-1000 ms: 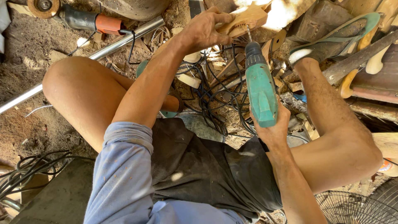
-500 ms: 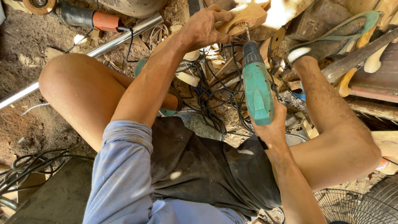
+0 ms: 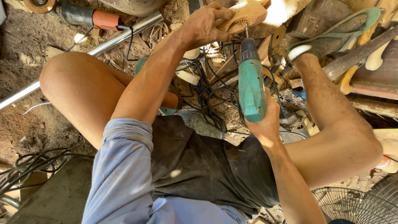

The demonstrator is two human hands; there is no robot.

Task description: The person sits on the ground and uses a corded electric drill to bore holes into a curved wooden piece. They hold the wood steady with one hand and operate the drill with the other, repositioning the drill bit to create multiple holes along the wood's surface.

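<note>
Sleeve point(image 3: 124, 166) first, closest to the camera: pale blue cloth, a bit speckled, rolled above the elbow, sitting over dark grey shorts point(image 3: 199, 166) that look dusty and creased. Bottom right there's a round wire fan guard point(image 3: 352, 205), thin metal spokes, only partly in frame. Bottom left, a loose bundle of black cables point(image 3: 25, 170) lies on the dirt.

A bit further out, the right hand point(image 3: 265, 120) is wrapped tight around the grip of a teal-green power drill point(image 3: 251, 83), smooth plastic body with a black chuck, pointing away from the person with the thin bit going up into the wood. The left hand point(image 3: 203, 27) is closed over a pale carved wooden piece point(image 3: 244, 14), fingers curled on top, holding it at the tip of the bit. So the wood sits up at the far end, right above the drill, between the knees.

Under the drill is a messy tangle of black cords point(image 3: 207, 87) on sawdust and wood scraps. The right foot wears a green flip-flop point(image 3: 336, 31) propped on rough timber.

Farthest back on the left: a shiny metal pipe point(image 3: 83, 58) running diagonally across sandy ground, and an angle grinder point(image 3: 89, 16) with a grey and orange body beside it. No boxes or labels readable anywhere.
</note>
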